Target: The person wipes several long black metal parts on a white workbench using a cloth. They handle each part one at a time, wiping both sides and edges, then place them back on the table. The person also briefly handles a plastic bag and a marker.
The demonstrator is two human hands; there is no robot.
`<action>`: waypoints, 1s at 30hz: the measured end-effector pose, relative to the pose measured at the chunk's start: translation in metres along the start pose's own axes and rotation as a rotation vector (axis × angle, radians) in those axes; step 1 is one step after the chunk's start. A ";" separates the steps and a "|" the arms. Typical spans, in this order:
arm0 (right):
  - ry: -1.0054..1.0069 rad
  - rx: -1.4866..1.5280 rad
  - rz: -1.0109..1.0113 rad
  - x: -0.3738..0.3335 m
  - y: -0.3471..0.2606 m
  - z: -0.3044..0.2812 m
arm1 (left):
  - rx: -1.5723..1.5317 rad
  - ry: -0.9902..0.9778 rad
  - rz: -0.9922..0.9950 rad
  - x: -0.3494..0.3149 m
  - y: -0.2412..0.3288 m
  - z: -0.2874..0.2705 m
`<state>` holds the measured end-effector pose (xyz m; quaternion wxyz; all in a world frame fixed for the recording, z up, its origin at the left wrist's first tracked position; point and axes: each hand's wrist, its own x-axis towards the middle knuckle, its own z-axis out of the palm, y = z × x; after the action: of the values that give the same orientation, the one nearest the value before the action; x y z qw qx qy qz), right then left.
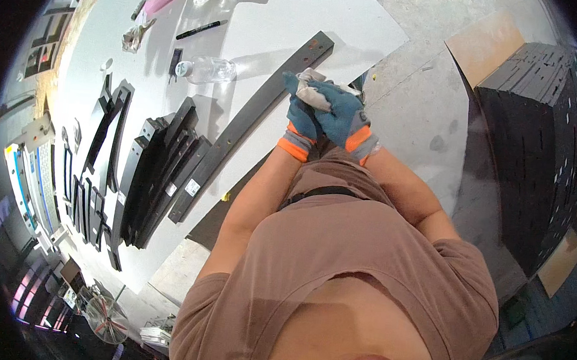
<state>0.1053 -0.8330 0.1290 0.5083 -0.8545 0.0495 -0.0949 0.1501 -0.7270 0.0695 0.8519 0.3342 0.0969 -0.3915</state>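
A bunched whitish rag (313,93) is pressed between my two hands, which meet at the near right edge of the white table. Both wear blue-grey gloves with orange cuffs. My left hand (301,117) closes on the rag from the left, its lower fingers partly hidden. Across from it, my right hand (344,114) wraps over the rag with bent fingers. Beside them a long dark grey metal bar (252,120) with holes lies diagonally on the table. A white label sticks to its near end. Whether my left glove touches the bar I cannot tell.
Several black bars (162,171) and thinner black brackets (90,199) lie on the table's left. A clear plastic bottle (209,71) rests on its side beyond the bar, near a black marker (201,30). A tall stack of dark panels (525,150) stands at right.
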 end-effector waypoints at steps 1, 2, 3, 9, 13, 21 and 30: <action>-0.034 0.163 -0.007 0.002 0.003 -0.007 | -0.158 -0.091 -0.006 0.004 -0.004 -0.005; 0.017 0.082 -0.108 0.006 0.003 -0.011 | -0.312 -0.183 -0.014 0.005 -0.003 0.000; 0.069 0.001 -0.209 0.013 0.006 -0.014 | -0.305 -0.087 0.021 0.006 -0.005 0.008; 0.007 0.661 0.422 0.004 0.012 -0.020 | 0.388 -0.163 0.049 0.010 0.024 0.029; 0.202 1.027 0.606 0.000 0.038 -0.013 | 0.021 0.070 -0.221 0.009 0.012 0.033; 0.479 0.383 0.601 0.032 0.086 -0.032 | 1.986 0.622 0.435 -0.065 0.066 -0.104; -0.203 -0.653 -0.302 0.043 0.051 0.144 | 2.335 0.463 0.103 -0.088 0.056 -0.168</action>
<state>0.1786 -0.7419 0.0220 0.1915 -0.9744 -0.0999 -0.0628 0.1480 -0.5387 0.0076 0.0097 0.9738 -0.1800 -0.1387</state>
